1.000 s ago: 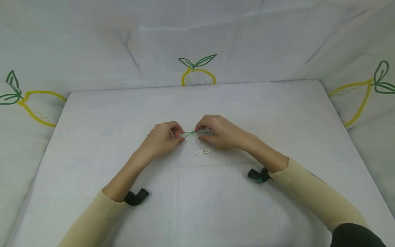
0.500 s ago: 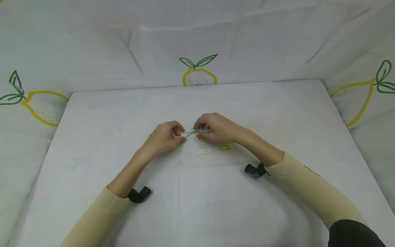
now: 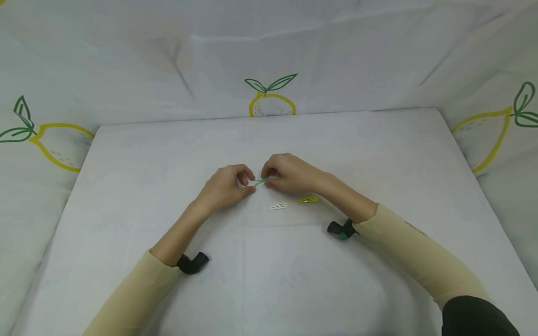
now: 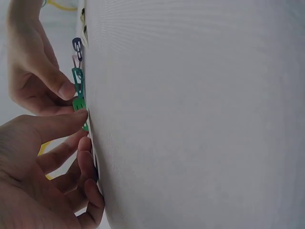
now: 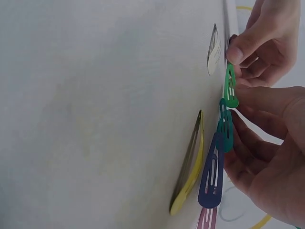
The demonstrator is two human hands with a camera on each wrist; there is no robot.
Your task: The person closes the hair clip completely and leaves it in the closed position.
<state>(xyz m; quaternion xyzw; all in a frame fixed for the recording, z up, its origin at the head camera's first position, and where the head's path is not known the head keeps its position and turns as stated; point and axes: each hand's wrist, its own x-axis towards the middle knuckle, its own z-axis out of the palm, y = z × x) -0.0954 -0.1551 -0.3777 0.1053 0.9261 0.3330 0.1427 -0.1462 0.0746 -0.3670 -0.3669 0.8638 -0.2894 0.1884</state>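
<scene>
My left hand pinches one end of a green snap hair clip, its thumb and index fingers close together. The right hand pinches the other end of the same clip, where a teal hair clip joins it. From the teal one hangs a navy hair clip, linked in a chain, and then a pink hair clip, partly cut off in the right wrist view. In the left wrist view the chain runs past my right thumb; the green clip is partly covered by fingers.
On the white table, a white hair clip and a yellow hair clip lie just in front of the hands. Black curved pieces stick out below the sleeves. White cloth with lemon prints surrounds the table.
My right hand has moved slightly left and away, closer to the left hand, uncovering the yellow hair clip. The left hand has shifted slightly right. Both keep hold of the green hair clip.
</scene>
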